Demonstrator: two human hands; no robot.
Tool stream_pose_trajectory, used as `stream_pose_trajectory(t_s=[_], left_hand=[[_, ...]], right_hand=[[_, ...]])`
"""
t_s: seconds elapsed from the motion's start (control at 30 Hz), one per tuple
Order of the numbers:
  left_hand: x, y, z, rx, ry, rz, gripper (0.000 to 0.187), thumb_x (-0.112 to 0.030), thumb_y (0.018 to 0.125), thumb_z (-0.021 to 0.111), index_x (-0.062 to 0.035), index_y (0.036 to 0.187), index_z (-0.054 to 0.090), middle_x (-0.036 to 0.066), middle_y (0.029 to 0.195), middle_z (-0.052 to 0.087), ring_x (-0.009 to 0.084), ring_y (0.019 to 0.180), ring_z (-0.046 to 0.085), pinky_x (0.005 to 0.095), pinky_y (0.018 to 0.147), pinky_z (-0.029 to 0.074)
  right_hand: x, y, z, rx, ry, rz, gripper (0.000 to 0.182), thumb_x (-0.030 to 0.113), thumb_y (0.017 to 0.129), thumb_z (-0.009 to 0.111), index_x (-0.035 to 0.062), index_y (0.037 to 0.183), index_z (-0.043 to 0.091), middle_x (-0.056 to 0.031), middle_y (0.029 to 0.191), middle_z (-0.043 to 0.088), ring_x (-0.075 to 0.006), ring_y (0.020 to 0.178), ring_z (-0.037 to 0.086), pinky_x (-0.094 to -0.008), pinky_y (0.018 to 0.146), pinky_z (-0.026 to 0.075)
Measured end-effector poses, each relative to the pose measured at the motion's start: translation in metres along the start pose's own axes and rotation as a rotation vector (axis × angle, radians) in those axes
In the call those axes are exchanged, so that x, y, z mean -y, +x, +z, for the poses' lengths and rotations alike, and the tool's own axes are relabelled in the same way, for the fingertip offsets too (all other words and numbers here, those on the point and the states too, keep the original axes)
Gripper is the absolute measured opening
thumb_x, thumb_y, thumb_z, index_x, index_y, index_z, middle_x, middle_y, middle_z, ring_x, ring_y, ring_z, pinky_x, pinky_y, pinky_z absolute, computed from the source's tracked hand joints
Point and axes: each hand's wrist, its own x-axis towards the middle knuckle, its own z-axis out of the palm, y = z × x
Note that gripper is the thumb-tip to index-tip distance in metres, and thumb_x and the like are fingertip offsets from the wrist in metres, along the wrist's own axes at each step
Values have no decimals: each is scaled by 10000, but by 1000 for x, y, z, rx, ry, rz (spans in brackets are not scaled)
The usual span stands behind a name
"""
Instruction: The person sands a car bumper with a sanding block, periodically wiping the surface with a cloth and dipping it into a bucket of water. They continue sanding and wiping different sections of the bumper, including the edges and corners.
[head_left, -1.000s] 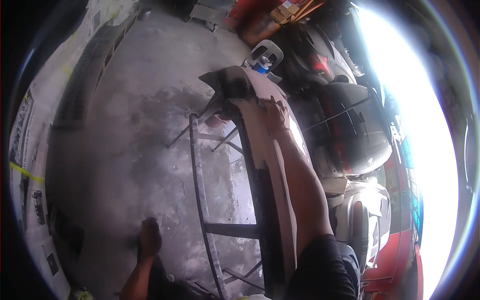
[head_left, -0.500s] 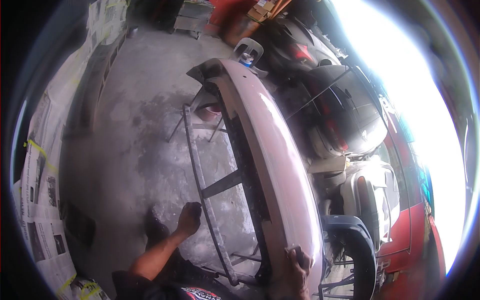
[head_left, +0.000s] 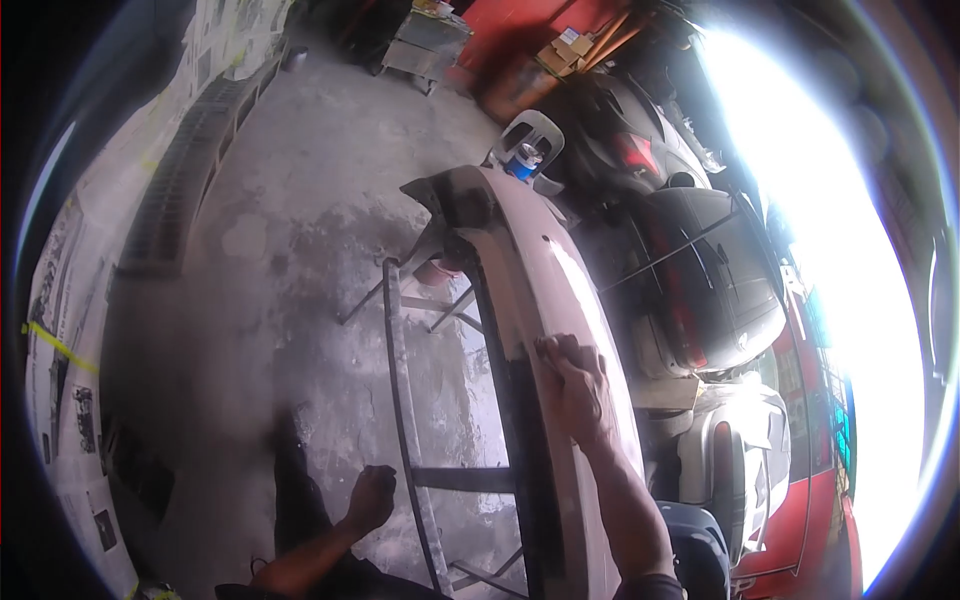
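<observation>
Fingers of the left hand (head_left: 372,497) are curled into a loose fist with nothing visible in it; the hand hangs free above the concrete floor (head_left: 290,260), near and just left of the metal stand (head_left: 400,380). Right of the stand lies the bumper (head_left: 545,290), a long pale panel resting on it and running from near to far. Fingers of the right hand (head_left: 572,385) are bent and pressed onto the top of the bumper at about its middle; whether they hold a small pad beneath them cannot be told. At the far end of the bumper stands a white chair (head_left: 528,135). Farther right sit dark cars (head_left: 700,270) in strong glare.
</observation>
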Motion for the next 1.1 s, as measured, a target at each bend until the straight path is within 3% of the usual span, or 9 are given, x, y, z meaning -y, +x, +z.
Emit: stream_pose_trajectory(t_s=[0.2, 0.27, 0.5, 0.67, 0.77, 0.83, 0.97, 1.07, 1.1], left_hand=[[43, 114, -76, -92, -33, -170, 177, -43, 921, 497, 15, 1035, 619, 220, 980, 632, 416, 964, 566, 485, 888, 452], [64, 139, -91, -146, -44, -390, 119, -10, 926, 490, 11, 963, 601, 208, 1027, 625, 414, 1007, 555, 494, 890, 440], [124, 173, -123, -366, 28, -483, 201, -99, 1012, 474, 15, 1099, 614, 226, 1050, 635, 405, 997, 591, 470, 901, 456], [97, 149, -127, -411, -13, -431, 200, -104, 1017, 488, 18, 1109, 617, 224, 1054, 641, 407, 1017, 595, 477, 910, 457], [71, 126, -119, -323, -23, -250, 187, -73, 996, 516, 18, 1131, 607, 230, 1065, 629, 414, 1026, 587, 478, 918, 454], [42, 114, -110, -283, -27, -206, 177, -65, 989, 519, 16, 1117, 610, 227, 1047, 628, 415, 1019, 584, 484, 914, 453], [-6, 91, -78, -208, -115, -139, 151, -33, 945, 545, 15, 1071, 614, 214, 1033, 618, 421, 1009, 567, 493, 890, 449], [-14, 77, -50, -179, -71, 44, 169, 6, 896, 553, 16, 1054, 611, 212, 1035, 613, 426, 989, 558, 495, 869, 447], [-17, 75, -42, -121, -13, 96, 167, 21, 871, 552, 12, 1028, 607, 207, 1012, 607, 423, 977, 553, 497, 865, 445]], right_hand=[[-36, 222, 107, -52, -43, -142, 312, 153, 905, 645, 63, 1200, 694, -77, 1221, 666, -315, 1099, 582, -438, 987, 438], [-50, 286, 147, -27, -8, -88, 320, 173, 884, 651, 63, 1179, 707, -91, 1246, 667, -321, 1139, 570, -451, 1024, 422], [-92, 457, 252, 65, -131, 107, 375, 373, 835, 635, 227, 1165, 737, -165, 1184, 681, -376, 1079, 627, -507, 950, 491], [-83, 347, 189, -1, -55, -117, 381, 294, 866, 611, 177, 1215, 712, -174, 1172, 678, -378, 1070, 620, -496, 980, 473], [-30, 211, 94, 50, -127, 47, 373, 315, 925, 603, 125, 1231, 702, -126, 1267, 646, -361, 1076, 616, -472, 974, 481], [-24, 113, 57, -60, -43, -77, 303, 188, 925, 643, 61, 1193, 706, -93, 1234, 657, -319, 1074, 616, -436, 936, 490], [7, -85, -23, -69, 29, 23, 249, 66, 929, 627, 18, 1163, 697, -102, 1183, 665, -333, 994, 601, -420, 902, 495], [45, -209, -65, -107, 259, 544, 406, 33, 870, 711, 49, 1275, 683, -156, 1174, 665, -323, 1025, 596, -412, 910, 489], [53, -240, -79, -58, 105, 413, 425, 36, 871, 718, 62, 1293, 678, -163, 1170, 663, -330, 1028, 594, -416, 908, 487]])
